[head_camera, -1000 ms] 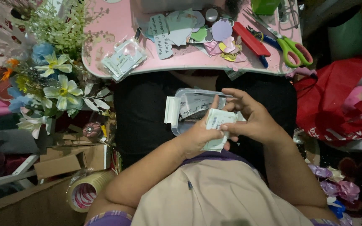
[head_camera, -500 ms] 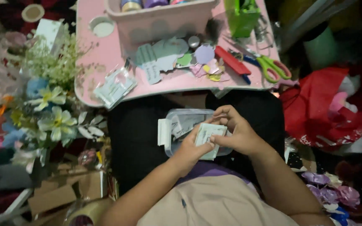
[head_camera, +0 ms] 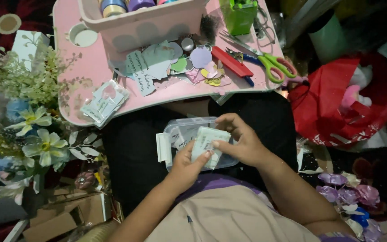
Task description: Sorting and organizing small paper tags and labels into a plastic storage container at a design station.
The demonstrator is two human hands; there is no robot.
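While both hands, left (head_camera: 185,166) and right (head_camera: 242,140), pinch a small stack of paper cards (head_camera: 206,144) over the clear plastic box (head_camera: 182,131) on the lap, looks like mid-sorting, so peeling off 1 card needs a light thumb.

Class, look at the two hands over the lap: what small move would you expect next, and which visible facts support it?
Probably the right hand peels one card off the stack. Both hands pinch the stack over the clear box on the lap, the left hand gripping it from below while the right fingers rest on its top edge.
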